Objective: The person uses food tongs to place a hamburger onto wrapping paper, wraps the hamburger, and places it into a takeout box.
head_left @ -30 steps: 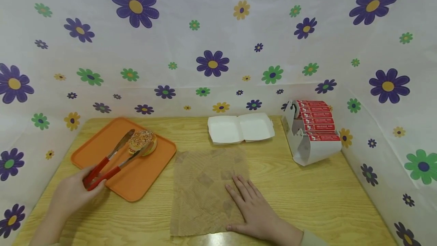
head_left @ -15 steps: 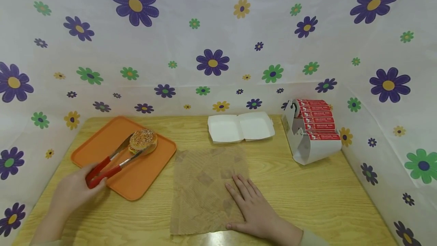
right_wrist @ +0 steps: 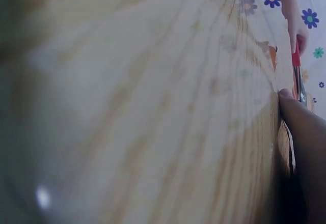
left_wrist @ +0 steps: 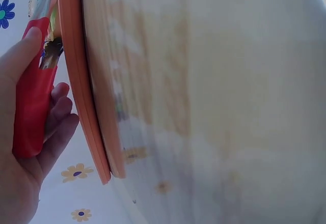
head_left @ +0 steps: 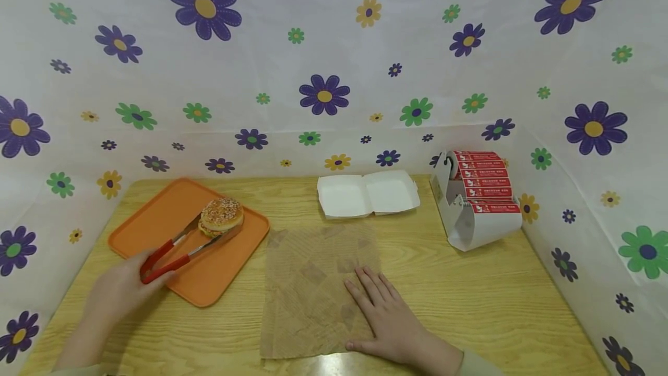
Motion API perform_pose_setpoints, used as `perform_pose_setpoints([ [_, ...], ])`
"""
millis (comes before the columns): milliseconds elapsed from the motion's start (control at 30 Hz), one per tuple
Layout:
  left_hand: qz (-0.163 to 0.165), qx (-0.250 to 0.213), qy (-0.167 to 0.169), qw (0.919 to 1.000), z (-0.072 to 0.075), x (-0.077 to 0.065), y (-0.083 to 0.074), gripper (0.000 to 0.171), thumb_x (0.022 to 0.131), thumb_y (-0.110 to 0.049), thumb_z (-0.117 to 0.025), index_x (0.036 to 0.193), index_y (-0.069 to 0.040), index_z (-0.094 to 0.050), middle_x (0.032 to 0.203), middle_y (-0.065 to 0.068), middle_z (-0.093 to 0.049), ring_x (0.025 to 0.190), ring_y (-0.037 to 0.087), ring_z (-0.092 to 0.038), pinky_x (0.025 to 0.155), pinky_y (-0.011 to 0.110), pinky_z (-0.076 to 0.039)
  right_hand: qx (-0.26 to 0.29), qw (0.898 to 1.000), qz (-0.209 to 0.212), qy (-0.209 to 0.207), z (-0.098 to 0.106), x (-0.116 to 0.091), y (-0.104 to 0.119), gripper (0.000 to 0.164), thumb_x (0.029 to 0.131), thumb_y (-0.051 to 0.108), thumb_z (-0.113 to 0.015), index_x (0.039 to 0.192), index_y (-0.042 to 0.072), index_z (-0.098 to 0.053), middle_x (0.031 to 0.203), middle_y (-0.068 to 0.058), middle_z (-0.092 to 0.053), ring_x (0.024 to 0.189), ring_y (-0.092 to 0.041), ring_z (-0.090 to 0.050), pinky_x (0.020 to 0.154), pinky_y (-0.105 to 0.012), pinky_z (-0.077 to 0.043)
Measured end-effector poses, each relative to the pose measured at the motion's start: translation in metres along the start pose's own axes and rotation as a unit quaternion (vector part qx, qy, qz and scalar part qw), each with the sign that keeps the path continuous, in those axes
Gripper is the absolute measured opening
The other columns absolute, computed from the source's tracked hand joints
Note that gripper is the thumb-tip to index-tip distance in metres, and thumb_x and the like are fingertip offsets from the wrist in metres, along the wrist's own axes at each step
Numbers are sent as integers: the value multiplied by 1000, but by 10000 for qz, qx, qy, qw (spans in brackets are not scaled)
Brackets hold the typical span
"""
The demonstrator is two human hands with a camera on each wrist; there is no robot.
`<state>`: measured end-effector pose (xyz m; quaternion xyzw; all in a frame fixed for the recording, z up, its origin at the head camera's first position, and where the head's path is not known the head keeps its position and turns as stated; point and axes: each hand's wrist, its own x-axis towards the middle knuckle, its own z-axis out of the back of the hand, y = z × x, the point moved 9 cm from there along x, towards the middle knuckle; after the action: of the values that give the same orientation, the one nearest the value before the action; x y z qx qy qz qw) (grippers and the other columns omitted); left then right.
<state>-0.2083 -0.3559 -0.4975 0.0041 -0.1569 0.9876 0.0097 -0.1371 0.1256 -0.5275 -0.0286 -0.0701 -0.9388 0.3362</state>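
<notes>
My left hand (head_left: pixel 122 286) grips red-handled metal tongs (head_left: pixel 166 261) over the near left part of an orange tray (head_left: pixel 209 283). The tongs' metal arms lie on either side of a sesame-bun hamburger (head_left: pixel 223 214) on that tray; whether they squeeze it I cannot tell. In the left wrist view the thumb lies along a red handle (left_wrist: pixel 33 96) and the fingers curl round its far side. My right hand (head_left: pixel 388 324) lies flat with spread fingers on the right edge of a brown paper sheet (head_left: pixel 313 306), printed with faint patches.
Behind the paper stands an opened white food box (head_left: pixel 344 197). At the back right is a white dispenser (head_left: pixel 496 231) with a roll of red labels (head_left: pixel 485 176). A flower-printed sheet (head_left: pixel 334 45) walls the wooden table (head_left: pixel 480 318) at the back and sides.
My left hand has moved slightly right and away from me with the tongs. The hamburger has shifted slightly right along with them. My right hand has stayed in place.
</notes>
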Motion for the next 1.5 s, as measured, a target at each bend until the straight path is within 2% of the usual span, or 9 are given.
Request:
perform_pose_setpoints([
  [100,-78,-112,-136,9998,1,-2,-1,72,88,-52,-85,128,3,-62,76,6,-62,65,25,-53,55,32,-35,0,10000,-3,10,0,0,0,106,93,85,-49,169,13,-29,176,-20,-24,163,-37,-27,131,-27,23],
  [200,-266,-139,-327,9990,4,-4,-5,66,88,-45,-86,126,4,-62,74,5,-60,64,23,-51,54,31,-34,26,10000,-18,34,0,0,0,106,93,85,-49,169,14,-29,176,-20,-23,163,-37,-26,132,-28,23],
  [400,-403,-45,-418,9983,7,-6,-10,62,89,-43,-85,121,5,-63,70,4,-56,62,22,-49,54,30,-32,24,10000,-57,48,2,0,0,107,92,86,-50,169,14,-30,176,-18,-24,162,-36,-28,132,-37,4],
  [600,-698,86,-659,9953,9,-10,-16,56,85,-38,-89,116,3,-65,69,2,-55,59,19,-47,52,28,-34,31,10000,-49,50,1,0,0,107,92,85,-50,169,13,-30,176,-19,-24,162,-37,-28,131,-28,24],
  [833,-854,185,-526,9948,10,-13,-27,55,83,-32,-91,118,2,-65,74,4,-60,60,20,-49,52,29,-41,88,9999,-60,72,0,-1,0,107,92,86,-48,169,14,-29,176,-19,-23,162,-37,-27,131,-27,24],
  [1100,-1452,259,-912,9848,12,-18,-56,53,77,-26,-94,116,0,-68,75,1,-61,62,15,-50,52,30,-45,-44,10000,20,-69,5,-1,1,105,93,85,-50,168,13,-32,175,-20,-27,160,-37,-32,131,-26,23],
  [1200,-1738,301,-1057,9786,12,-17,-69,52,74,-27,-95,112,-2,-69,74,-2,-59,62,11,-49,51,28,-44,37,10000,-18,12,5,0,0,105,93,85,-49,168,14,-31,175,-19,-26,161,-36,-30,136,-35,7],
  [1333,-2160,302,-1249,9679,10,-15,-86,52,71,-27,-97,110,-4,-71,73,-6,-58,62,6,-47,51,24,-43,255,9993,-109,251,2,0,-2,106,93,85,-49,170,14,-27,177,-18,-21,164,-36,-24,131,-50,-19],
  [1500,-2508,133,-1358,9584,7,-12,-104,49,71,-26,-97,107,-7,-71,72,-10,-55,61,2,-43,51,20,-40,368,9984,-161,388,0,0,-2,107,93,86,-48,170,15,-25,178,-18,-18,165,-36,-21,129,-55,-24],
])
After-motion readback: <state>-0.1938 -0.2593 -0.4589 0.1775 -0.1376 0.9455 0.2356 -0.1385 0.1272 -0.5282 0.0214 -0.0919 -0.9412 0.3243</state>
